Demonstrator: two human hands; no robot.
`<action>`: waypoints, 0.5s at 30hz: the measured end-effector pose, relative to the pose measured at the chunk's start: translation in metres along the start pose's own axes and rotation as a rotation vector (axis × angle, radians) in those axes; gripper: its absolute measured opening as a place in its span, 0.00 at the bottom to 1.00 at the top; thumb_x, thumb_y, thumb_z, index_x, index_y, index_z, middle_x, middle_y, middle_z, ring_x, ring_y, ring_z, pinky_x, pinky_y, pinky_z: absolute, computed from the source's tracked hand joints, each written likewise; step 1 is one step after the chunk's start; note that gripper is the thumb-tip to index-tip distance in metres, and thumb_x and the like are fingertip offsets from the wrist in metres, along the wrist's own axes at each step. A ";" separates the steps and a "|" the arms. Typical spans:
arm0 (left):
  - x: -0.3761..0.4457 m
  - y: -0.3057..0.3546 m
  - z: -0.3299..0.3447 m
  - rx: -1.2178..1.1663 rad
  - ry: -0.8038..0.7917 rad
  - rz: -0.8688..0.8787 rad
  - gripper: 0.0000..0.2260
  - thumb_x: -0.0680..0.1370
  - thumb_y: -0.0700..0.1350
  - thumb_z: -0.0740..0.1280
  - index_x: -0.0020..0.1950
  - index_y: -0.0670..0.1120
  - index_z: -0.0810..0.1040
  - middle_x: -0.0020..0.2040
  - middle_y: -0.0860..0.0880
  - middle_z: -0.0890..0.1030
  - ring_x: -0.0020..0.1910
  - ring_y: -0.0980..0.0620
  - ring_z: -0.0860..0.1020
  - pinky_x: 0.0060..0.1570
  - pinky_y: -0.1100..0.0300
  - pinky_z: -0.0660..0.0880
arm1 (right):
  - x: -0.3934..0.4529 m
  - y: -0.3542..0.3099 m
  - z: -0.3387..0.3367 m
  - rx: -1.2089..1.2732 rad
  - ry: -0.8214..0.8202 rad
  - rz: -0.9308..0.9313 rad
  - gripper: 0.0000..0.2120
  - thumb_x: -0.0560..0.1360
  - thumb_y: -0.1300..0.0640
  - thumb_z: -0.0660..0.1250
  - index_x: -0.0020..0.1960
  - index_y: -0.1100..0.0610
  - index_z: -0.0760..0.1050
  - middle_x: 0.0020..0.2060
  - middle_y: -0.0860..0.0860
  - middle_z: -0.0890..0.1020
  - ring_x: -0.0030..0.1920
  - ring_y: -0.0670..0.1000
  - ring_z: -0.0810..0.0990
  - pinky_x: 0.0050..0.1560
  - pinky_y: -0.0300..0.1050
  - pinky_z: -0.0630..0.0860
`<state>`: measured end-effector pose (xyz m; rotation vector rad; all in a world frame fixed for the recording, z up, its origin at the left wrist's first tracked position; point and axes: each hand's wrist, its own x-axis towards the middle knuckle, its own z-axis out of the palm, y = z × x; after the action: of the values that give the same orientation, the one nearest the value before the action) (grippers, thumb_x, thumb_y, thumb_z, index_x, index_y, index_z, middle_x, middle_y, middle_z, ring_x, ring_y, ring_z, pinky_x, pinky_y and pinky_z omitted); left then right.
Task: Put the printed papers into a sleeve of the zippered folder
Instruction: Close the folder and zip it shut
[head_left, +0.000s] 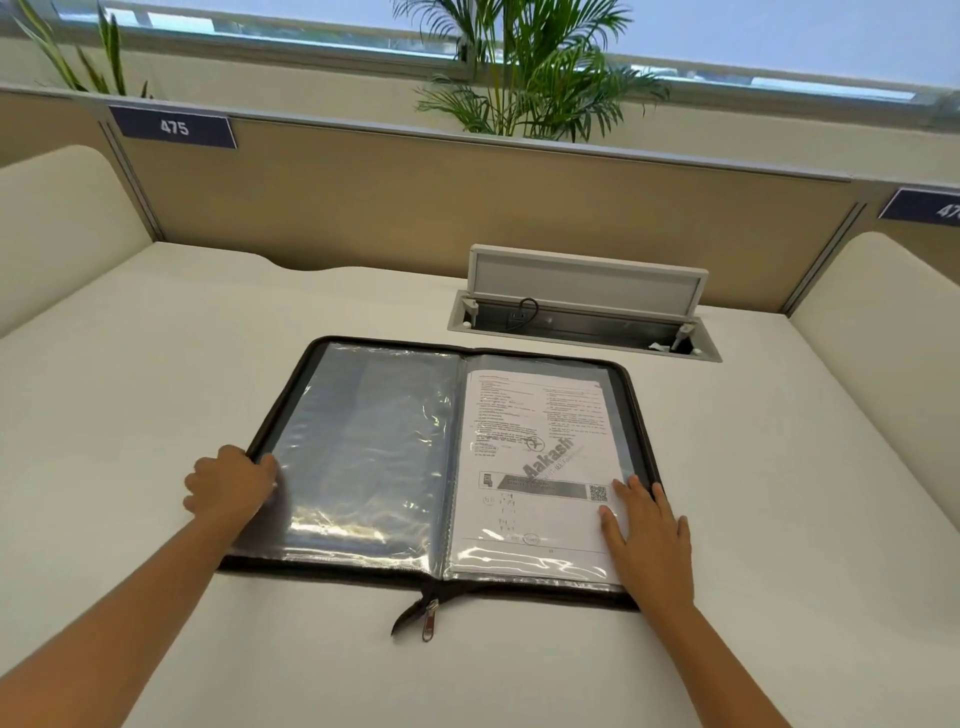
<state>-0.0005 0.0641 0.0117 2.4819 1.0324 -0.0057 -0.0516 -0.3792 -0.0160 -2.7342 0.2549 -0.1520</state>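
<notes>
- Head view: zippered folder (363, 569) lies open; printed papers (535, 457) sit inside its right sleeve (615, 415).
- Left hand (231, 486) curls around the folder's left edge, grasping it.
- Right hand (649, 540) lies flat, fingers spread, grasping nothing.

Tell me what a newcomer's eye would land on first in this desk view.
First, the open zippered folder lying flat mid-desk, with the printed papers showing in a clear sleeve on its right side. Next, the hands: the left hand grips the folder's left edge, and the right hand lies flat on the papers' lower right corner. Behind the folder, a cable hatch stands open in the desk.
</notes>
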 end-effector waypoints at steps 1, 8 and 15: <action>0.004 0.001 -0.001 -0.050 -0.025 -0.048 0.20 0.76 0.50 0.63 0.60 0.36 0.70 0.58 0.32 0.71 0.57 0.33 0.69 0.57 0.43 0.67 | 0.000 0.000 0.000 -0.007 -0.005 0.000 0.22 0.79 0.45 0.54 0.72 0.48 0.61 0.74 0.46 0.61 0.75 0.49 0.52 0.73 0.57 0.51; 0.027 -0.010 -0.019 -0.236 -0.122 0.008 0.17 0.78 0.47 0.60 0.36 0.35 0.72 0.33 0.39 0.74 0.35 0.40 0.73 0.35 0.54 0.68 | 0.000 0.000 -0.001 -0.026 -0.014 -0.005 0.23 0.79 0.45 0.54 0.72 0.48 0.60 0.74 0.46 0.60 0.75 0.49 0.51 0.73 0.58 0.51; 0.032 -0.005 -0.055 -0.499 -0.184 0.080 0.15 0.76 0.47 0.66 0.35 0.38 0.73 0.36 0.41 0.74 0.36 0.42 0.73 0.38 0.54 0.71 | 0.002 0.002 -0.003 0.028 -0.045 -0.001 0.23 0.79 0.44 0.55 0.71 0.48 0.61 0.74 0.46 0.60 0.75 0.49 0.51 0.73 0.58 0.49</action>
<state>0.0105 0.1110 0.0532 2.0226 0.7475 0.0426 -0.0506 -0.3829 -0.0137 -2.7066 0.2366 -0.0930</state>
